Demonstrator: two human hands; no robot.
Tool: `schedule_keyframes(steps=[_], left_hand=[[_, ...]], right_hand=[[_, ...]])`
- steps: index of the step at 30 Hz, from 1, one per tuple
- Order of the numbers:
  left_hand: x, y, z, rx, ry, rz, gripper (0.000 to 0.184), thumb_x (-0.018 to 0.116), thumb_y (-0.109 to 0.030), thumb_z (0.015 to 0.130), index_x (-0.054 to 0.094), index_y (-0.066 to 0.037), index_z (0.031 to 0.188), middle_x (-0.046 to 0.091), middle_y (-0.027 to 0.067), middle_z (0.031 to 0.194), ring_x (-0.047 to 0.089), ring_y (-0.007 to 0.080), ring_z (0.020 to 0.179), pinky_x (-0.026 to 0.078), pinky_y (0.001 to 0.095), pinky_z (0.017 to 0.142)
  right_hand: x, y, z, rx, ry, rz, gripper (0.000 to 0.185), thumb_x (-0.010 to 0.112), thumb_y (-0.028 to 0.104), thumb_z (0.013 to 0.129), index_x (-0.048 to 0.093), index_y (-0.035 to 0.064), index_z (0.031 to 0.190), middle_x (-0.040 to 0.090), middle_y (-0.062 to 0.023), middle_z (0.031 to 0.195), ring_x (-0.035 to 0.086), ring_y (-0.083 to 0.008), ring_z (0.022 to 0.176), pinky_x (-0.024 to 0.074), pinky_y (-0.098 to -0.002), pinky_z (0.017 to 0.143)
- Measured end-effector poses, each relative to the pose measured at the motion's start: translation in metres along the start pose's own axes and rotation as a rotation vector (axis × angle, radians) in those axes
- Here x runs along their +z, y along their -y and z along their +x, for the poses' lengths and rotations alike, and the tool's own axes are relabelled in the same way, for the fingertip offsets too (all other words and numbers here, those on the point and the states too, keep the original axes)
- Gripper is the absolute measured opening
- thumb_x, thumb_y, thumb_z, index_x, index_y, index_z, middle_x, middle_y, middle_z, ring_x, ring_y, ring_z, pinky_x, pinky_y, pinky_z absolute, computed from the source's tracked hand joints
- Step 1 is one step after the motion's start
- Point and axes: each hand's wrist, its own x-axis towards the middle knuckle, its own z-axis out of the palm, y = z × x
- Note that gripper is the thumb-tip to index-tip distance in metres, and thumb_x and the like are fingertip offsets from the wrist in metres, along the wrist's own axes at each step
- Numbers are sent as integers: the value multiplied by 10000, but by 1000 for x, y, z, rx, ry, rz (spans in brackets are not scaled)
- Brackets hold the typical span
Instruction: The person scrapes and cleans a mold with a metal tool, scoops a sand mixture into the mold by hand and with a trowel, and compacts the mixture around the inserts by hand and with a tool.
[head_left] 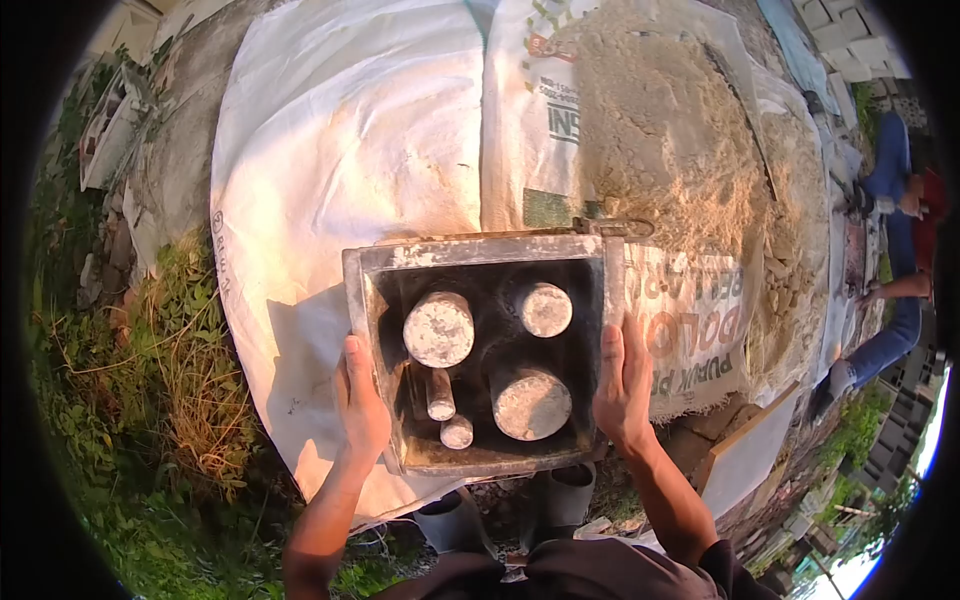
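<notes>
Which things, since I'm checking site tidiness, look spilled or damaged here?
Loose sandy material lies over part of the printed sacking, possibly on purpose. The sacking's near edge looks frayed, and the rim of the held box looks blotchy and worn.

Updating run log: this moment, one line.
left hand | right hand | holding opposite sides | dark rectangular metal-looking box | five pale-topped cylinders inside

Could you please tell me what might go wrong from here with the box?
The box is held at its sides, so if the left hand or right hand slipped, it might tilt. The boots show beside its near edge, so a drop could strike them.
</notes>
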Motion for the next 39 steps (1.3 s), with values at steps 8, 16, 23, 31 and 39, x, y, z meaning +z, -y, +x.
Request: schedule_keyframes(steps=[8, 16, 23, 31, 39], left_hand=[[-7, 4, 8, 84, 83, 299, 600, 192, -416, 1006, 514, 88, 1052, 539, 211, 906, 477, 304, 820, 385, 386, 795], [-5, -4, 6, 151, 106, 311, 499, 231, -341, 1013, 480, 82, 1107, 527, 216, 968, 476, 290, 837, 384, 378, 796], [-9, -11, 9, -15, 204, 286, 591, 240, -415, 1005, 533, 96, 1049, 562, 150, 839, 471, 215, 750, 379, 379, 682], [-3, -1, 7, 228, 82, 234, 490, 343, -371, 997, 562, 65, 1039, 560, 115, 797, 519, 209, 747, 423, 314, 711], [-55, 41, 9, 90, 247, 119, 507, 354, -394, 985, 617, 38, 956, 661, 130, 840, 610, 180, 732, 466, 292, 703]], right_hand=[[3, 12, 1, 53, 17, -117, 433, 303, 265, 1003, 468, -92, 1183, 583, -196, 966, 525, -243, 862, 409, -329, 787], [12, 12, -1, 12, -78, -204, 434, 309, 276, 1002, 443, -96, 1183, 492, -223, 1034, 448, -302, 956, 339, -369, 849], [16, 8, -3, -82, -175, -310, 362, 319, 239, 995, 482, -81, 1039, 525, -199, 783, 480, -295, 698, 389, -387, 662], [12, 11, -6, -96, -168, -355, 386, 345, 259, 996, 462, -92, 1108, 558, -236, 851, 522, -361, 758, 410, -413, 696], [6, 37, -15, -798, -510, -416, 309, 497, 8, 882, 452, -40, 1184, 558, -201, 1005, 569, -328, 876, 453, -389, 833]])
